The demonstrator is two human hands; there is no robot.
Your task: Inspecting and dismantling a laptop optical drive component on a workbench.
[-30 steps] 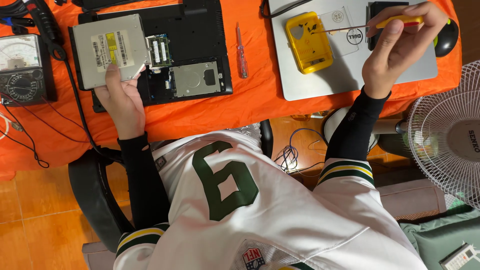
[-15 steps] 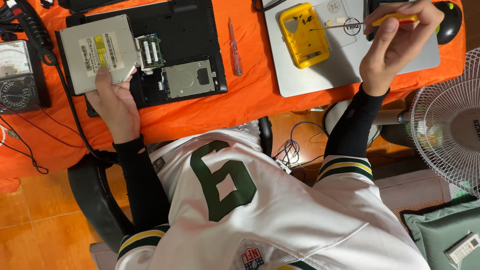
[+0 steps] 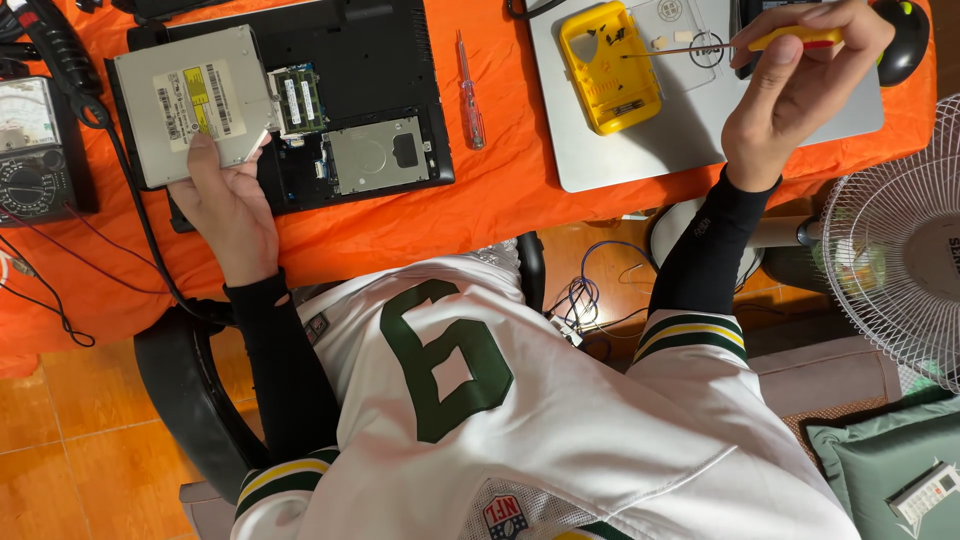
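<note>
From the head view, the left hand [image 3: 228, 205] grasps the near edge of a flat grey metal optical drive [image 3: 190, 100], which lies at the left side of an opened black laptop [image 3: 375, 70] on the orange tablecloth [image 3: 520, 190]. The right hand [image 3: 795, 85] is clenched around a yellow-handled screwdriver [image 3: 735, 45], its tip over a yellow plastic parts tray [image 3: 608, 68] resting on a closed silver laptop [image 3: 650, 150]. A red-handled screwdriver [image 3: 468, 90] lies between the laptops.

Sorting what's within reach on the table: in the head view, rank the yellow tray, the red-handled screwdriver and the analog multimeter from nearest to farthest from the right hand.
From the right hand:
1. Yellow tray, just left of it, on the silver laptop.
2. Red-handled screwdriver, mid-table on the orange cloth.
3. Analog multimeter, far left edge.
</note>
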